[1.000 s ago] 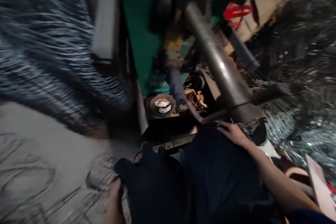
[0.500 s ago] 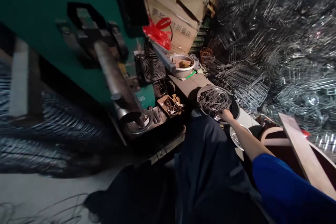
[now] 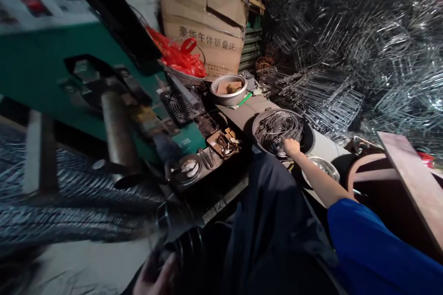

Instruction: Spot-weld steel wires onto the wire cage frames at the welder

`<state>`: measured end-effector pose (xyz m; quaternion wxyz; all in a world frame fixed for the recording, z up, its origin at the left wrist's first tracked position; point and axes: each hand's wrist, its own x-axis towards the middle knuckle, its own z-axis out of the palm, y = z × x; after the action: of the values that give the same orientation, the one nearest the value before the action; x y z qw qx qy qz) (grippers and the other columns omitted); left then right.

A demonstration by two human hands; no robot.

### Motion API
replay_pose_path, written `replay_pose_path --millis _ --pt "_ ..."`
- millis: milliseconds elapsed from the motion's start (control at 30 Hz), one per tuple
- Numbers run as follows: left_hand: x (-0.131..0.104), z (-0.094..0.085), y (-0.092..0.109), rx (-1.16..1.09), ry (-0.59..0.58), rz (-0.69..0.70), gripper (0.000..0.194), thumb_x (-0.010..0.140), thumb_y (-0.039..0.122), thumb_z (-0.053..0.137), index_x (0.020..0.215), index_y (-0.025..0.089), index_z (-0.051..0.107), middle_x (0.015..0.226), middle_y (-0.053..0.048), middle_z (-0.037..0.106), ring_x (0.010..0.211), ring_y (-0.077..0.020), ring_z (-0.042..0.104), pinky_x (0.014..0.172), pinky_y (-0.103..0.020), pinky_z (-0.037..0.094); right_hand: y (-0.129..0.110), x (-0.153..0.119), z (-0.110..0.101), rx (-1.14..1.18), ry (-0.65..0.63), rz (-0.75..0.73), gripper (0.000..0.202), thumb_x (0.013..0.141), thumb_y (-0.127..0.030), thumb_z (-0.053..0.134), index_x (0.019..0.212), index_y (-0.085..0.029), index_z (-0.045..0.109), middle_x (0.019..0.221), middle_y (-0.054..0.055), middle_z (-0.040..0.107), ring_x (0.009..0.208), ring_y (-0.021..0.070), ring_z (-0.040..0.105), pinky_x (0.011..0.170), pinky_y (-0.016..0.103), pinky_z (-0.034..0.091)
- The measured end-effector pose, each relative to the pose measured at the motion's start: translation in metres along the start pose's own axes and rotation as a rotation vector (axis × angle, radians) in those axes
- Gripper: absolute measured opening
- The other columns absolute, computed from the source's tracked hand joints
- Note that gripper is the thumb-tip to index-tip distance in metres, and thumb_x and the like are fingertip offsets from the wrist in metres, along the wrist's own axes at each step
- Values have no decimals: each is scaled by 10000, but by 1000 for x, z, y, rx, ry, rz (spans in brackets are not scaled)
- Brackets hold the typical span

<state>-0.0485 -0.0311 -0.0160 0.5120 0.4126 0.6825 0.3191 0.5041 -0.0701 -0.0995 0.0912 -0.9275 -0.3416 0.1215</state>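
Note:
My right hand [image 3: 291,147] reaches into a round basin [image 3: 309,140]. Its fingers are closed at the near side of a heap of thin bent metal wires [image 3: 278,129], and the fingertips are partly hidden among them. Low in the picture is my left hand [image 3: 157,276], smeared by motion, with its fingers curled round something dark that I cannot make out. Blurred curved wires [image 3: 188,239] show beside it, above my dark trousers.
A green machine [image 3: 41,64] with a metal cylinder [image 3: 117,133] stands at left. Wire racks [image 3: 332,92] are heaped at right. A smaller metal bowl [image 3: 323,168], a plank [image 3: 411,179], a pale basin [image 3: 229,97] and a cardboard box [image 3: 200,18] are around.
My left hand has come into view at the bottom. My right hand stays at the wires, slightly deeper in the basin. The view has shifted, showing more of the machine's top.

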Motion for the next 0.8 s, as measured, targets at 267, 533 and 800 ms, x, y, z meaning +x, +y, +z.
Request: replay_pose_path --millis 267,533,800 --pt "-22 45 -33 -210 -72 -92 611 558 508 839 1090 275 649 794 13 700 654 -207 686 517 -261 547 -44 -29 -89 804 248 -358 385 957 -554 420 1066 -203 533 915 31 643 838 167 584 779 272 485" --pt "-27 35 -29 -212 -11 24 776 563 466 865 1243 210 592 794 8 677 575 -154 642 503 -235 532 -169 -80 -98 1228 -396 -605 478 728 -615 731 848 -159 654 716 -18 569 598 89 426 569 224 346" --pt "-20 30 -12 -568 2 197 719 706 369 817 1334 185 519 625 89 520 398 -52 451 377 -168 408 -220 -125 -46 911 -504 -748 536 814 -695 581 748 -170 673 689 15 578 692 157 492 652 272 357"
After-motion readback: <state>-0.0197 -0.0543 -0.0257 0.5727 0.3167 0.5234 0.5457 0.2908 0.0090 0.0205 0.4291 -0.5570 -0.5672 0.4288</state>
